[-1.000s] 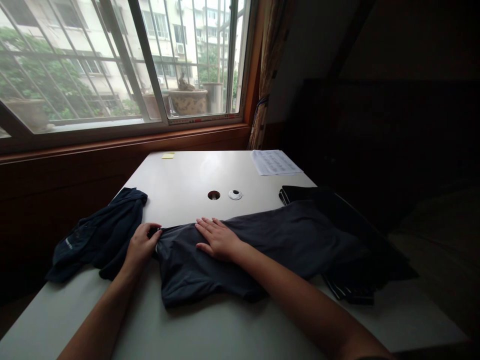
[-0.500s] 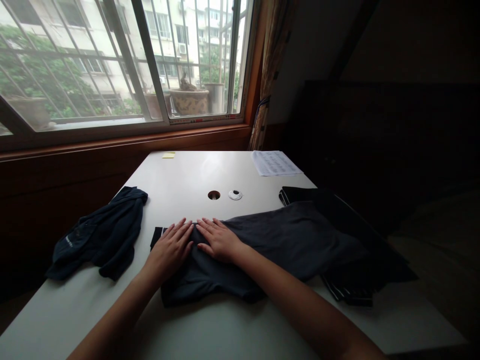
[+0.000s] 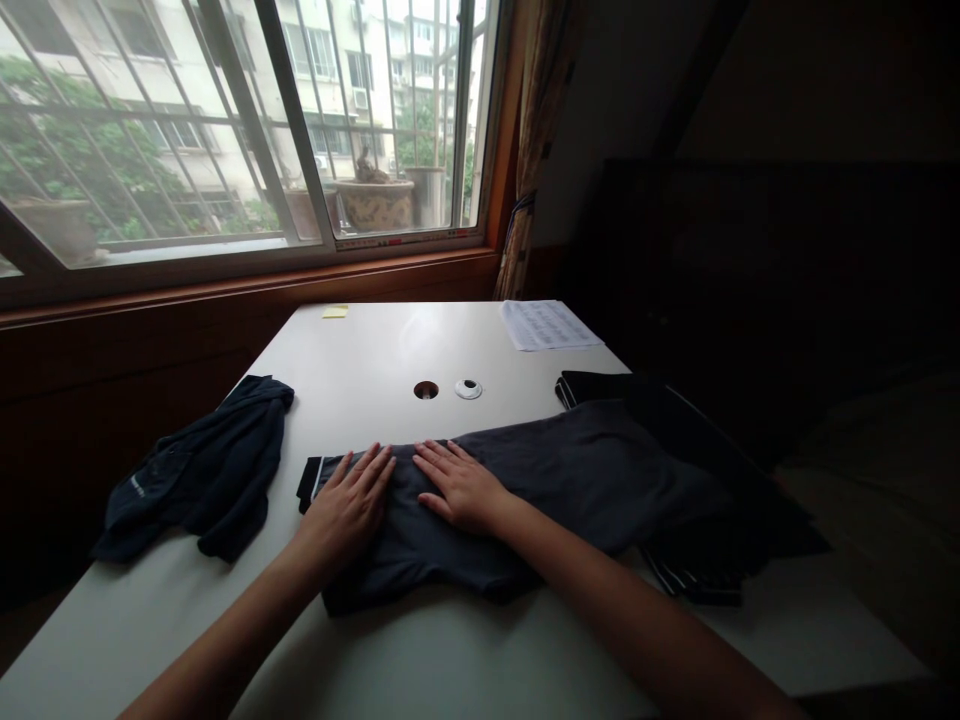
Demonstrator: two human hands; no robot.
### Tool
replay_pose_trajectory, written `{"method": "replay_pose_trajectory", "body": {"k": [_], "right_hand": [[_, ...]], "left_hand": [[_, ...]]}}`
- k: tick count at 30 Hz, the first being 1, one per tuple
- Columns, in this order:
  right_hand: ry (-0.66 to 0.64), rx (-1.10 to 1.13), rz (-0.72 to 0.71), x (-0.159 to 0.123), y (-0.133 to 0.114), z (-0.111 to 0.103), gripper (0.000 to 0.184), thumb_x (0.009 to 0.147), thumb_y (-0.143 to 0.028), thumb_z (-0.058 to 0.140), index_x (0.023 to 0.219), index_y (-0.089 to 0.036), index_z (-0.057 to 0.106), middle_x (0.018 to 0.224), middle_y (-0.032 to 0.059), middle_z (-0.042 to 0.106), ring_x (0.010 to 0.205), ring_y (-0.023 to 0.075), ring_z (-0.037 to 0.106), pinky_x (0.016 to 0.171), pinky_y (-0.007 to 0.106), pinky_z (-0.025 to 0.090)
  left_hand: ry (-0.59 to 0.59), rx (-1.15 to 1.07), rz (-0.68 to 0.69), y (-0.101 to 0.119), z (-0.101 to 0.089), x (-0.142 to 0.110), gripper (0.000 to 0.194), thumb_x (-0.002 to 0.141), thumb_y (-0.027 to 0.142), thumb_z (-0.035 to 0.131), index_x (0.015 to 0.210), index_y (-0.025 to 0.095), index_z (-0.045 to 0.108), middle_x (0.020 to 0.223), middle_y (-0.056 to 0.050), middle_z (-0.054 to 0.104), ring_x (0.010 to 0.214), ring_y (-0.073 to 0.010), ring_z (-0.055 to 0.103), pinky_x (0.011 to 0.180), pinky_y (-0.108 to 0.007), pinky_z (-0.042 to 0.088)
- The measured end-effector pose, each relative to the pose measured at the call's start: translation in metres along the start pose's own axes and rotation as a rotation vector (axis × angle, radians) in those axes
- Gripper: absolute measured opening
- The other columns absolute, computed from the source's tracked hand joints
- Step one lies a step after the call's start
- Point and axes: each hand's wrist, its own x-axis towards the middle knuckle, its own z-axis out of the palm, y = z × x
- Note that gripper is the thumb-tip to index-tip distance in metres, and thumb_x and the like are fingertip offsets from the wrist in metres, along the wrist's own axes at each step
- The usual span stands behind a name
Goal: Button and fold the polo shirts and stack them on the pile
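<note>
A dark garment [image 3: 577,470] lies stretched across the white table, its left end showing a black band with a white stripe. What kind of garment it is I cannot tell. My left hand [image 3: 352,500] lies flat near that end, fingers stretched out. A short way to the right, my right hand [image 3: 461,488] also rests flat on the cloth with its fingers extended. The garment's right end reaches onto a pile of dark clothes [image 3: 712,470] with white-striped edges. At the left of the table is a crumpled dark navy garment [image 3: 202,470] with small white lettering.
The white table [image 3: 360,350] has a round cable hole [image 3: 426,391] with a white ring-shaped cover [image 3: 469,389] beside it. Printed papers [image 3: 551,325] lie at the far right corner, a yellow sticky note [image 3: 335,312] at the far left. Behind stands a barred window [image 3: 375,120].
My right hand has slid to the right along the cloth, widening the gap between my hands. My left hand stays nearly in place.
</note>
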Motion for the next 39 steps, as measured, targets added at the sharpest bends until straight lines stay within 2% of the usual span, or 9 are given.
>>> {"method": "replay_pose_trajectory", "body": {"k": [4,7,15,18,23,27,31,36,39], "right_hand": [[-0.004,-0.003,-0.015,-0.001,0.003,0.0,0.067,0.102,-0.052,0.039,0.159,-0.018,0.027,0.165,0.0082,0.025,0.153,0.0233,0.018,0.125,0.046,0.015],[-0.008,-0.026,0.013,-0.011,0.018,-0.006,0.067,0.102,-0.055,0.036,0.158,-0.019,0.028,0.165,0.0074,0.024,0.153,0.0223,0.02,0.125,0.045,0.016],[0.012,-0.189,0.369,-0.075,0.119,-0.03,0.068,0.102,-0.059,0.027,0.159,-0.023,0.027,0.164,0.008,0.026,0.152,0.0244,0.023,0.123,0.048,0.02],[0.026,-0.274,0.517,-0.095,0.148,-0.034,0.068,0.102,-0.058,0.024,0.158,-0.021,0.029,0.164,0.0085,0.027,0.152,0.0248,0.024,0.123,0.048,0.021],[0.063,-0.408,0.55,-0.105,0.165,-0.044,0.066,0.101,-0.053,0.029,0.151,-0.013,0.042,0.161,0.0135,0.035,0.15,0.0268,0.029,0.123,0.047,0.022],[0.219,-0.501,0.583,-0.119,0.179,-0.065,0.055,0.101,-0.044,0.033,0.147,-0.018,0.048,0.159,0.0115,0.039,0.148,0.0297,0.031,0.121,0.052,0.023],[0.36,-0.481,0.798,-0.151,0.203,-0.083,0.053,0.1,-0.043,0.036,0.143,-0.016,0.051,0.149,0.0168,0.048,0.135,0.0351,0.046,0.11,0.051,0.039],[0.384,-0.32,1.111,-0.183,0.229,-0.088,0.071,0.092,-0.066,0.045,0.138,-0.012,0.054,0.127,0.0252,0.06,0.117,0.039,0.059,0.096,0.05,0.048],[0.393,-0.157,1.22,-0.185,0.243,-0.093,0.072,0.088,-0.071,0.047,0.121,-0.009,0.064,0.106,0.0227,0.07,0.101,0.0362,0.068,0.084,0.043,0.053]], "left_hand": [[-0.007,-0.042,-0.024,0.014,0.009,0.025,0.056,0.104,0.04,0.038,0.152,0.012,0.039,0.159,-0.012,0.037,0.15,-0.028,0.03,0.121,-0.05,0.028],[-0.004,-0.039,-0.059,0.017,0.019,0.026,0.059,0.104,0.046,0.036,0.154,0.014,0.037,0.161,-0.011,0.034,0.15,-0.0273,0.029,0.122,-0.05,0.027],[0.021,-0.046,-0.105,0.017,0.021,0.006,0.061,0.103,0.051,0.037,0.157,0.023,0.03,0.163,-0.005,0.03,0.151,-0.0267,0.026,0.123,-0.05,0.023],[0.006,-0.04,-0.091,0.018,0.018,0.005,0.06,0.103,0.051,0.037,0.157,0.026,0.03,0.164,-0.005,0.028,0.152,-0.0276,0.023,0.123,-0.051,0.022],[-0.016,-0.048,-0.048,0.013,0.016,0.0,0.058,0.103,0.051,0.039,0.157,0.032,0.029,0.164,-0.001,0.028,0.153,-0.0295,0.02,0.123,-0.052,0.022],[-0.055,-0.045,-0.063,0.006,0.014,-0.004,0.059,0.102,0.053,0.038,0.157,0.035,0.026,0.165,0.001,0.025,0.153,-0.0316,0.018,0.12,-0.055,0.025],[-0.068,-0.034,-0.079,0.003,0.015,-0.008,0.057,0.103,0.053,0.037,0.157,0.036,0.028,0.165,0.001,0.024,0.153,-0.0315,0.018,0.12,-0.057,0.024],[-0.051,-0.04,-0.085,0.001,0.016,-0.014,0.058,0.102,0.053,0.037,0.157,0.037,0.027,0.164,0.001,0.026,0.153,-0.0303,0.019,0.121,-0.059,0.02],[-0.044,-0.045,-0.087,-0.001,0.015,-0.018,0.058,0.102,0.053,0.038,0.157,0.038,0.026,0.164,0.001,0.029,0.153,-0.0301,0.02,0.121,-0.06,0.019]]}}
